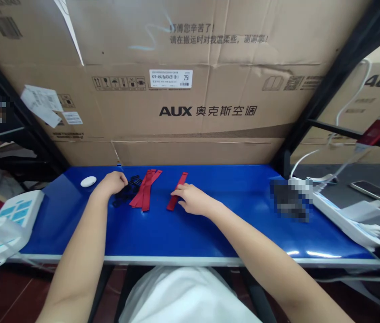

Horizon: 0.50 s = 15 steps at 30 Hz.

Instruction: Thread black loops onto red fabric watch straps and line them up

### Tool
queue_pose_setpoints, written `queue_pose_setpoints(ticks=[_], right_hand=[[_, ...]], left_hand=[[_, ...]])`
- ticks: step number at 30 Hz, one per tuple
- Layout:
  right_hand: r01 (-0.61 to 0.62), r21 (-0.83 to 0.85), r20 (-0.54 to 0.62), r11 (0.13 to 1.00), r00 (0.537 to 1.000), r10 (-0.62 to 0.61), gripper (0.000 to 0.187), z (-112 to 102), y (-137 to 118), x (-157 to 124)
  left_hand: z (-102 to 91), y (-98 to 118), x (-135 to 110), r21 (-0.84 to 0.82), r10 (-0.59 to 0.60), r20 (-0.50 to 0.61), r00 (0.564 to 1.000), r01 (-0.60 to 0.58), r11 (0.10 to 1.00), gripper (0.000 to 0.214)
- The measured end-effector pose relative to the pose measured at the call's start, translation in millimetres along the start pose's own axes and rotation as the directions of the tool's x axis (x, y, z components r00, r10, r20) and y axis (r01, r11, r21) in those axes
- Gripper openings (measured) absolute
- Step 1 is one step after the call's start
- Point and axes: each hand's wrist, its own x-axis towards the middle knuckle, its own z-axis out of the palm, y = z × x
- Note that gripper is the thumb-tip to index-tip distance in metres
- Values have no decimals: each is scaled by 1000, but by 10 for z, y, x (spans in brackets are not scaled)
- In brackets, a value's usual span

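nearest the camera, a white garment [183, 296] sits below the table's front edge [176, 260], and both bare forearms reach over it onto the blue table [237, 224]. the left hand [112, 183] is loosely curled, fingers closed on a tangle of black bands [127, 190]; the right hand [193, 199] lies nearly flat, fingertips pressing a single red strip [177, 191], nothing clasped. a stack of red strips [145, 188] lies between the hands, touching the black tangle, so pulling the black bands could drag or scatter that stack. a small white oval object [88, 181] sits near the left hand, where a wrist sweep might knock it. open room lies rightward, before the white power strip [341, 215]; cardboard boxes [190, 112] wall off the back.
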Motion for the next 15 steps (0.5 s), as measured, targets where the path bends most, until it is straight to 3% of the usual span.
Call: queue_pose_setpoints(ticks=[3, 7, 10, 12, 15], right_hand=[[-65, 23, 55, 998, 996, 64, 33, -75, 105, -30], [-165, 75, 110, 983, 982, 157, 16, -85, 233, -17], [-233, 126, 124, 964, 968, 217, 20, -62, 325, -10], [-282, 163, 81, 945, 959, 272, 20, -45, 386, -5], [-278, 188, -78, 942, 952, 296, 13, -36, 462, 12]], left_hand=[[22, -24, 26, 28, -17, -78, 997, 20, 999, 17], [60, -32, 52, 42, -45, -91, 995, 49, 998, 10], [78, -53, 72, 54, -41, -77, 996, 45, 997, 12], [82, -78, 87, 58, -37, -73, 997, 41, 997, 14], [75, -105, 99, 41, -38, -70, 997, 41, 998, 13]])
